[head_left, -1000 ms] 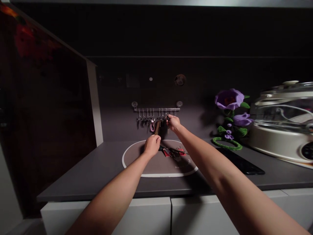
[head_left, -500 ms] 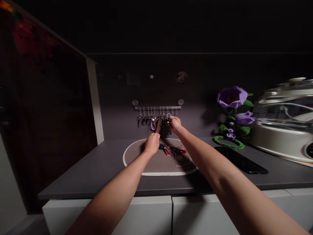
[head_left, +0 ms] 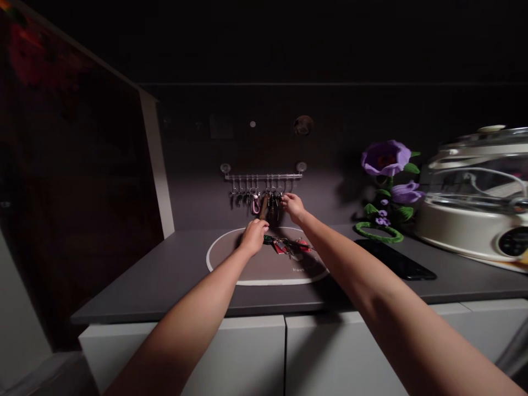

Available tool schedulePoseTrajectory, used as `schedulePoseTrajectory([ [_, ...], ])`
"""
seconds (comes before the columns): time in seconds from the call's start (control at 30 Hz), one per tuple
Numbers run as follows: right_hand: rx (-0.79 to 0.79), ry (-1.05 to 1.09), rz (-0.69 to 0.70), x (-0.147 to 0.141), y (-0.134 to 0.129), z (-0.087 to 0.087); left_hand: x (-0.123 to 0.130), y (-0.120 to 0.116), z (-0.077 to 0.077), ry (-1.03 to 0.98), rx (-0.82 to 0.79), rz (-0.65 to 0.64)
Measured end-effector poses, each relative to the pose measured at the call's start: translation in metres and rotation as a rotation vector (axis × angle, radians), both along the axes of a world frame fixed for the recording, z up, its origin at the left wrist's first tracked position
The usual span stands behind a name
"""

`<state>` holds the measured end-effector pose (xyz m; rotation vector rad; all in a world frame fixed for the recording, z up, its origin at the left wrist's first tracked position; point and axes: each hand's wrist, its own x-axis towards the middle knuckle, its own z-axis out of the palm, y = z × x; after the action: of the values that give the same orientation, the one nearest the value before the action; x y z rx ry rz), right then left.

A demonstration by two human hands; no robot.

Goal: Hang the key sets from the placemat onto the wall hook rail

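A clear rack on the wall bears a row of hooks with key rings and keys, one with a pink carabiner. My left hand is closed around the lower end of a brown strap hanging from the rack. At the rack's right end, the bent fingers of my right hand pinch at a dark bunch of keys; the exact contact is too small to see. More keys with red tags lie on the mat below, just right of my left hand.
An oval mat lies on the dark counter. To the right are a black phone, a purple flower ornament with a green ring base, and a white appliance with a clear cover. White cabinet doors are below.
The view has shifted slightly. My left hand stays at the strap's lower end, and my right hand stays by the rack's right hooks. The bunch of keys there shows more clearly beside its fingertips.
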<state>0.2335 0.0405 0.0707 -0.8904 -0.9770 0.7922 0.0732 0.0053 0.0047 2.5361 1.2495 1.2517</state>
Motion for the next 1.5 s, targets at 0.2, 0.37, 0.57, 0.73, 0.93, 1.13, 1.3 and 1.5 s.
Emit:
schedulePoseTrajectory([
  [0.2,-0.069,-0.118,-0.135,-0.002,-0.019,-0.007,-0.005,-0.007,0.003,0.103,-0.014,-0.044],
  [0.37,-0.056,-0.142,-0.081,-0.006,-0.041,-0.024,-0.008,-0.003,0.001,0.198,-0.064,-0.102],
  [0.57,-0.044,-0.19,-0.025,-0.008,-0.066,-0.047,-0.011,-0.001,-0.003,0.306,-0.142,-0.184],
  [0.73,0.0,-0.345,-0.068,-0.009,-0.072,-0.058,-0.012,0.0,-0.004,0.3,-0.142,-0.165],
  [0.93,0.09,-0.644,-0.15,-0.01,-0.08,-0.057,-0.014,0.002,-0.005,0.284,-0.135,-0.191],
  [1.13,0.112,-0.786,-0.173,-0.01,-0.082,-0.058,-0.016,-0.002,0.004,0.228,-0.18,-0.279],
  [1.3,0.081,-0.745,-0.178,-0.008,-0.082,-0.058,-0.017,-0.008,0.012,0.113,-0.269,-0.316],
  [1.5,0.114,-0.833,-0.208,-0.006,-0.08,-0.059,-0.017,-0.008,0.014,-0.05,-0.318,-0.276],
])
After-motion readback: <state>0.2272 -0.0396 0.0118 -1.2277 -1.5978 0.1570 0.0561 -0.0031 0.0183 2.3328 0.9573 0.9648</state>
